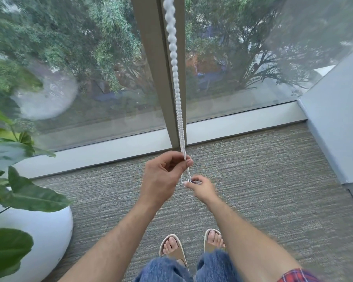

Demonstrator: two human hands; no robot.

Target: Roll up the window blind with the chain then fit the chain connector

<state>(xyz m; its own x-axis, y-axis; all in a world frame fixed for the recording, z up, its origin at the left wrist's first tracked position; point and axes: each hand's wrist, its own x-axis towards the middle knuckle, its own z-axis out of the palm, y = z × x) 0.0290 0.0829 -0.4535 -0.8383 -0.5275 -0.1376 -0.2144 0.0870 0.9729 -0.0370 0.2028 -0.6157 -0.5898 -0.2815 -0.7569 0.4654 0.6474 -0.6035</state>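
A white beaded chain (175, 74) hangs straight down in front of the brown window mullion (151, 58). My left hand (165, 176) pinches both strands of the chain between thumb and fingers just above its bottom loop. My right hand (200, 187) sits a little lower and pinches the bottom of the loop, where a small clear piece, probably the chain connector (186, 181), shows between the fingertips. The blind itself is out of view.
A round white planter (39, 237) with large green leaves stands at the left on the grey carpet (273, 180). A pale wall (334, 119) juts in at the right. The window sill (110, 153) runs along the floor. My sandalled feet (192, 245) are below.
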